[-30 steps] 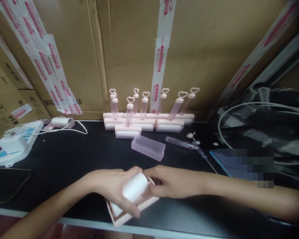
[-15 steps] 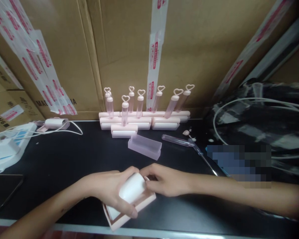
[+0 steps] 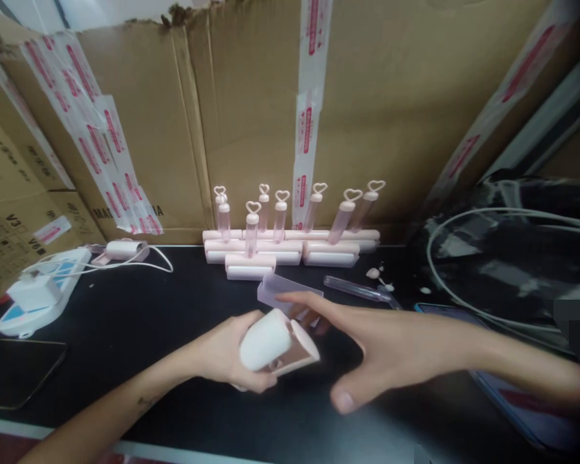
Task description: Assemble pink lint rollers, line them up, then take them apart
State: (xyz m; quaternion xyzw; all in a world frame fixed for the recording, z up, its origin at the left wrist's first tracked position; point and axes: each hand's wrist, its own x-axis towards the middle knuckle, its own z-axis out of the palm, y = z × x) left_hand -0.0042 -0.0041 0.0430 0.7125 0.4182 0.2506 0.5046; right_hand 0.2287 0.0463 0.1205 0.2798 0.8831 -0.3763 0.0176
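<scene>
A white roller [image 3: 267,340] sits in a pink housing [image 3: 305,351], raised over the black table. My left hand [image 3: 229,351] is wrapped round the left side of this roller unit. To its right, my right hand [image 3: 367,348] is spread, thumb apart from the fingers, with nothing seen between them. Its fingertips are near the unit's far right edge and pass in front of a translucent lilac case [image 3: 273,290]. Behind stand several pink roller units [image 3: 251,265] with clear upright handles [image 3: 252,235] topped by heart-shaped loops.
A cardboard wall [image 3: 251,116] closes off the back. At the left are a power strip [image 3: 53,290], a white cable and a dark phone [image 3: 22,374]. To the right lie a clear tube [image 3: 350,288], small pink pieces, another phone [image 3: 517,406] and a black bag [image 3: 502,245].
The roller unit has been lifted and turned in my left hand. My right hand has let go of it, moved right and opened. The camera view has shifted slightly upward.
</scene>
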